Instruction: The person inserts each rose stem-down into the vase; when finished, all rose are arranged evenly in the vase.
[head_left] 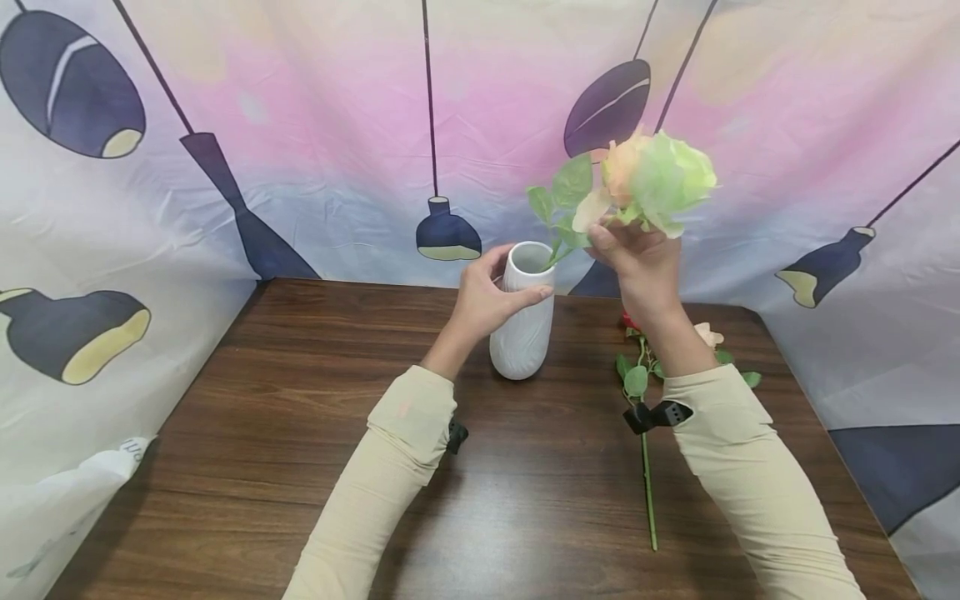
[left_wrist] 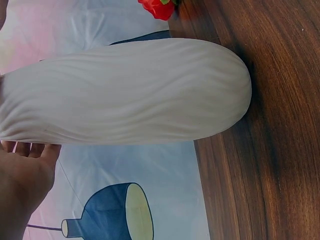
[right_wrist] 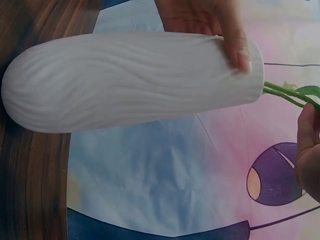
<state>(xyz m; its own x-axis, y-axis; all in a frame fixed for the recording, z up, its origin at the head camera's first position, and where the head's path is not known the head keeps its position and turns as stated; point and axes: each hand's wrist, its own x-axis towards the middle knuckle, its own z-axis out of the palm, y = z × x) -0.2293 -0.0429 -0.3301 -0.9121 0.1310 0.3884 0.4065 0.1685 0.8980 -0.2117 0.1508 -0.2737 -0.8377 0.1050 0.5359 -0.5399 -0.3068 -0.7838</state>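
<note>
A tall white vase [head_left: 521,342] with wavy ridges stands upright on the table. My left hand [head_left: 483,300] grips it near the rim, thumb across the front and fingers behind. Above and to the right, my right hand [head_left: 645,262] holds artificial roses [head_left: 675,179], peach and pale green, just below the blooms. Their green leaves [head_left: 572,182] spread left over the vase. In the right wrist view, two green stems [right_wrist: 282,91] run into the vase mouth. Their lower ends are hidden inside it.
On the brown wooden table [head_left: 315,433], more flowers lie under the right forearm: a red bloom [head_left: 628,320], a cream bloom [head_left: 708,335] and a long green stem [head_left: 649,500]. A printed cloth backdrop [head_left: 360,167] rises behind the table and at both sides.
</note>
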